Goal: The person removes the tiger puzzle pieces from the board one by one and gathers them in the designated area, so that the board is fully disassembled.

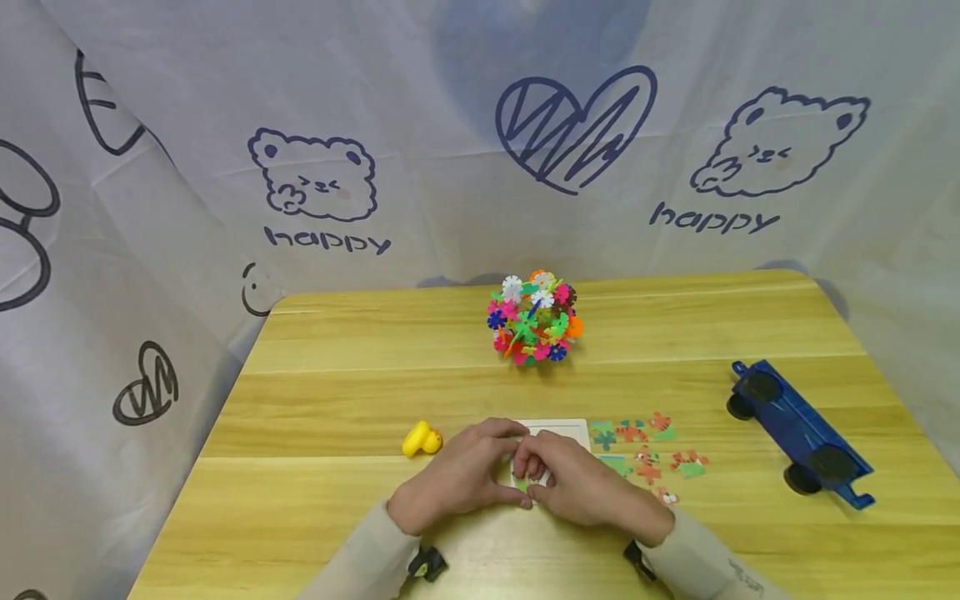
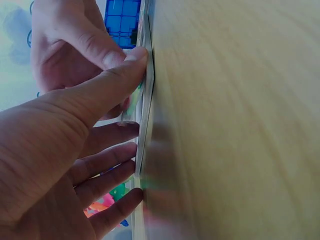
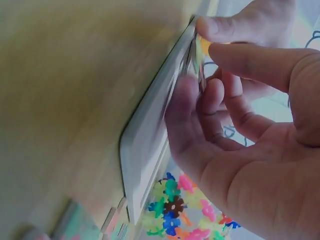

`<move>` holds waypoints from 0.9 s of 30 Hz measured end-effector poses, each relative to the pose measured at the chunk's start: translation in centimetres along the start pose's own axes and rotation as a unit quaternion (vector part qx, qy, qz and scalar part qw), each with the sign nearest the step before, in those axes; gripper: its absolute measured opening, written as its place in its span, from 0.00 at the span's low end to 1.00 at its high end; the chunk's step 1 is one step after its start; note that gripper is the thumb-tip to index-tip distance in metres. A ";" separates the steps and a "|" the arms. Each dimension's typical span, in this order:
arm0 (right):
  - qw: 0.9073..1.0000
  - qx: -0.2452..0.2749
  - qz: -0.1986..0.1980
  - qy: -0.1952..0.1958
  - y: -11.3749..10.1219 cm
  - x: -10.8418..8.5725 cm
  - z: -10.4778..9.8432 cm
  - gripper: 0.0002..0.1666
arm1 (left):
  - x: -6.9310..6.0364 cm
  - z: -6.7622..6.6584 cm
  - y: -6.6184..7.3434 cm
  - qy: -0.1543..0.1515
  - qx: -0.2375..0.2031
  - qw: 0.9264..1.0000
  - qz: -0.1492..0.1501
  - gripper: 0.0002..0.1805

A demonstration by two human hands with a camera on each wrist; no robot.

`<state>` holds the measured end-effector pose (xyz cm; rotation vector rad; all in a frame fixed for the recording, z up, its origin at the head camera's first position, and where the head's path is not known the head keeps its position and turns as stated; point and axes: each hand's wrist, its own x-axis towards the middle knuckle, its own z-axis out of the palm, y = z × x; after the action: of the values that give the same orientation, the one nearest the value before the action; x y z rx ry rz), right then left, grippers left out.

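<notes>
A white puzzle board [image 1: 572, 430] lies flat on the table, partly hidden under both hands. My left hand [image 1: 468, 468] is at its left side. In the left wrist view, that hand's thumb presses at the board's near edge and its fairly straight, spread fingers touch the side. My right hand [image 1: 581, 483] is over the board with curled fingers, pinching a small greenish puzzle piece [image 2: 132, 104] that stands tilted up from the board. The two thumbs are close together at the near edge. Fingers hide most of the piece and the board's inside.
Several loose puzzle pieces [image 1: 630, 432] lie right of the board. A yellow toy duck [image 1: 422, 438] is to the left. Behind stands a colourful ball of snowflake discs [image 1: 532, 321]. A blue toy vehicle [image 1: 802, 429] lies at the right, on the wooden table [image 1: 337, 400].
</notes>
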<state>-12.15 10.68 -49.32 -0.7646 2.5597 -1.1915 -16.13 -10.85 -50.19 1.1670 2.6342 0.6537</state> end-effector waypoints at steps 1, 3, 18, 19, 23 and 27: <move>1.000 0.009 -0.004 -0.001 0.0 0.0 0.0 0.18 | 0.0 0.0 0.0 0.001 0.000 1.000 -0.001 0.35; 1.000 0.017 -0.011 -0.001 0.0 0.0 0.0 0.19 | 0.0 0.0 0.0 0.001 0.002 1.000 -0.005 0.34; 0.998 0.028 0.043 0.047 0.6 -2.4 -3.4 0.14 | 0.1 -0.1 0.3 -0.018 0.015 1.000 -0.008 0.37; 0.997 0.028 0.045 0.049 0.8 -2.7 -3.8 0.13 | 0.1 -0.1 0.3 -0.020 0.013 1.000 -0.010 0.37; 0.997 0.028 0.033 0.060 1.6 -3.8 -4.9 0.13 | 0.0 -0.2 0.4 -0.022 0.012 1.000 -0.015 0.38; 0.997 0.034 0.023 0.065 2.2 -4.8 -5.6 0.12 | 0.0 -0.2 0.4 -0.020 0.014 1.000 -0.015 0.38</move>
<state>-11.18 18.11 -47.45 -0.6283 2.6087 -1.3482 -15.88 -10.68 -49.81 1.1339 2.6300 0.5840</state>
